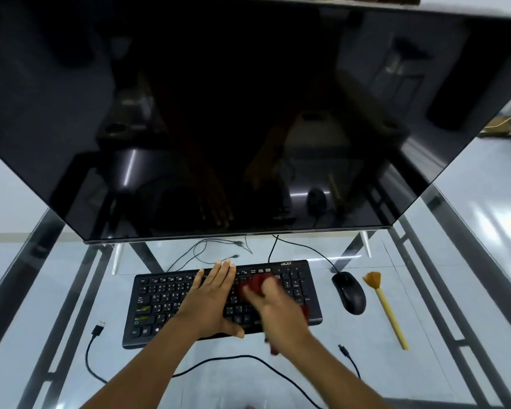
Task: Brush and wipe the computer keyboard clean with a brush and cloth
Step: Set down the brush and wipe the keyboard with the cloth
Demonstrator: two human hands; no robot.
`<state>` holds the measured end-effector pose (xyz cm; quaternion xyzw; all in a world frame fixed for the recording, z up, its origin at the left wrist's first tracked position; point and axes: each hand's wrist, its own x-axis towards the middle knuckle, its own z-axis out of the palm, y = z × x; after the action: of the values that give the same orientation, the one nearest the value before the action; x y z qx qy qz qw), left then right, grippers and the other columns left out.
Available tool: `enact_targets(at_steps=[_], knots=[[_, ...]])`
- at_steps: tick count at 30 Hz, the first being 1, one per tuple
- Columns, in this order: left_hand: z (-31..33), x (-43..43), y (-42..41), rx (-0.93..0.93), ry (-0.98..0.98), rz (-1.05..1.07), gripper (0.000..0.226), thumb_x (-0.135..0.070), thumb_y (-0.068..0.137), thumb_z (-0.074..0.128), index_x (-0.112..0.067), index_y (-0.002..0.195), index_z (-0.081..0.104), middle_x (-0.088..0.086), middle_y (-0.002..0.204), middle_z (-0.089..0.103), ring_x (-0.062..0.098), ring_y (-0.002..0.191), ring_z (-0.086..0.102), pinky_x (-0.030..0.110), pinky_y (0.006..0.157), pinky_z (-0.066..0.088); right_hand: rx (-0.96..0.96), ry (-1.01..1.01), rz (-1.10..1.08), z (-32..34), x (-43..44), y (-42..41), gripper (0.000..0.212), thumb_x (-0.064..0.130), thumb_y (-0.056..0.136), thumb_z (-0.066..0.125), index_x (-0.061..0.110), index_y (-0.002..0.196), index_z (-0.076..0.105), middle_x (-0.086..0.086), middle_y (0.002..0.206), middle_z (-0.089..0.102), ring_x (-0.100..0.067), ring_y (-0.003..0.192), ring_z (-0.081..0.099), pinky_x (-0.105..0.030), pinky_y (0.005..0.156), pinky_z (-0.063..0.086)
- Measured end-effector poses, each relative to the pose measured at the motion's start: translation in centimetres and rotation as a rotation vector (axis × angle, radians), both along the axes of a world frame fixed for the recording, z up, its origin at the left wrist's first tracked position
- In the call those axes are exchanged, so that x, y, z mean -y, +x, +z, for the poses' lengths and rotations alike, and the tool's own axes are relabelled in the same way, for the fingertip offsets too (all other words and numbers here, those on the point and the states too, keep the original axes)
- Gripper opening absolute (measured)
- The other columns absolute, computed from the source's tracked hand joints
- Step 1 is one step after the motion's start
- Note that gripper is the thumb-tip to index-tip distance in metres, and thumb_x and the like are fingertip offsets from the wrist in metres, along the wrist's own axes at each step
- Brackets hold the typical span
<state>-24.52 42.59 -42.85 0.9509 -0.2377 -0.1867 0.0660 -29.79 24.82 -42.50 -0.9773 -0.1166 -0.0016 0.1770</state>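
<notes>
keyboard (165,302): we count one, black, on the glass bench (233,388) under the monitor (219,113).
left hand (216,299): one, grip spread flat on the middle keys.
right hand (281,308): one, blurred; we read its grip as curled on the cloth (252,286).
cloth: one, red, on the right-side keys, mostly hidden.
brush (385,308): one, on the bench right of the one mouse (348,292), untouched.
</notes>
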Motion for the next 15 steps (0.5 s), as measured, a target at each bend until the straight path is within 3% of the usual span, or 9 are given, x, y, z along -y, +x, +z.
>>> enact_targets(at_steps=[2,3,4,6,7,10,12,13,15], knots=[[0.0,0.0,0.0,0.000,-0.008,0.008,0.139,-0.081,0.060,0.063,-0.015,0.149,-0.021,-0.001,0.156,-0.029,0.016,0.143,-0.028,0.041,0.117,-0.015,-0.006,-0.090,-0.197,0.5,3.9,0.7,0.014,0.050,0.093,0.055,0.036,0.089,0.051,-0.001,0.096,0.061,-0.029,0.081,0.064,-0.038,0.054,0.055],[0.1,0.0,0.0,0.000,-0.008,0.006,0.139,-0.080,0.060,0.063,-0.015,0.149,-0.021,-0.001,0.156,-0.029,0.016,0.143,-0.028,0.042,0.117,-0.015,0.003,-0.030,-0.287,0.2,5.4,1.2,0.007,0.040,0.095,0.056,0.046,0.093,0.054,-0.002,0.103,0.059,-0.030,0.090,0.061,-0.042,0.067,0.056],[0.1,0.0,0.0,-0.005,-0.005,0.003,0.139,-0.080,0.060,0.063,-0.015,0.149,-0.021,-0.001,0.156,-0.029,0.016,0.142,-0.028,0.042,0.117,-0.014,0.005,-0.017,-0.317,0.3,6.6,1.3,0.025,0.030,0.096,0.053,0.053,0.106,0.055,-0.004,0.113,0.055,-0.030,0.101,0.055,-0.041,0.081,0.051],[0.0,0.0,0.0,-0.009,-0.006,0.005,0.139,-0.081,0.060,0.062,-0.016,0.149,-0.022,-0.002,0.156,-0.030,0.016,0.142,-0.029,0.043,0.118,-0.013,0.089,-0.100,-0.213,-0.3,5.7,0.6,0.030,0.036,0.098,0.048,0.055,0.120,0.054,0.002,0.122,0.051,-0.025,0.110,0.050,-0.038,0.090,0.046],[0.0,0.0,0.0,-0.008,-0.007,0.003,0.139,-0.081,0.060,0.062,-0.016,0.149,-0.022,-0.002,0.155,-0.030,0.016,0.142,-0.029,0.043,0.118,-0.013,0.066,-0.102,-0.141,-1.4,4.7,-0.6,0.028,0.039,0.097,0.050,0.053,0.121,0.054,0.005,0.118,0.053,-0.022,0.106,0.053,-0.036,0.086,0.048],[0.0,-0.1,0.0,-0.006,-0.014,-0.003,0.139,-0.083,0.059,0.060,-0.016,0.149,-0.022,-0.001,0.155,-0.030,0.016,0.142,-0.029,0.043,0.117,-0.014,0.100,-0.190,0.121,-3.1,1.7,-3.5,0.043,0.018,0.084,0.065,0.039,0.122,0.060,0.006,0.098,0.056,-0.013,0.081,0.058,-0.027,0.066,0.052],[0.1,-0.2,0.0,-0.014,-0.015,-0.003,0.141,-0.086,0.056,0.058,-0.015,0.150,-0.021,-0.002,0.154,-0.031,0.017,0.143,-0.028,0.042,0.116,-0.015,0.025,-0.040,0.005,-2.4,3.1,-3.6,0.014,0.044,0.093,0.058,0.038,0.104,0.064,0.012,0.089,0.057,-0.003,0.075,0.057,-0.030,0.064,0.051],[0.1,-0.1,0.1,-0.015,-0.013,-0.005,0.144,-0.089,0.052,0.054,-0.015,0.149,-0.021,-0.002,0.154,-0.031,0.017,0.143,-0.028,0.042,0.116,-0.016,0.066,-0.051,-0.111,-1.7,4.3,-3.1,0.020,0.056,0.090,0.057,0.037,0.092,0.062,0.009,0.084,0.060,-0.008,0.072,0.060,-0.037,0.062,0.055],[0.1,-0.2,0.1,-0.014,-0.015,-0.014,0.144,-0.093,0.044,0.040,-0.016,0.149,-0.022,-0.001,0.154,-0.031,0.017,0.143,-0.028,0.041,0.115,-0.017,0.015,-0.005,-0.276,-1.4,6.1,-2.8,0.029,0.060,0.087,0.060,0.034,0.077,0.053,-0.001,0.078,0.062,-0.025,0.068,0.064,-0.046,0.054,0.056]])
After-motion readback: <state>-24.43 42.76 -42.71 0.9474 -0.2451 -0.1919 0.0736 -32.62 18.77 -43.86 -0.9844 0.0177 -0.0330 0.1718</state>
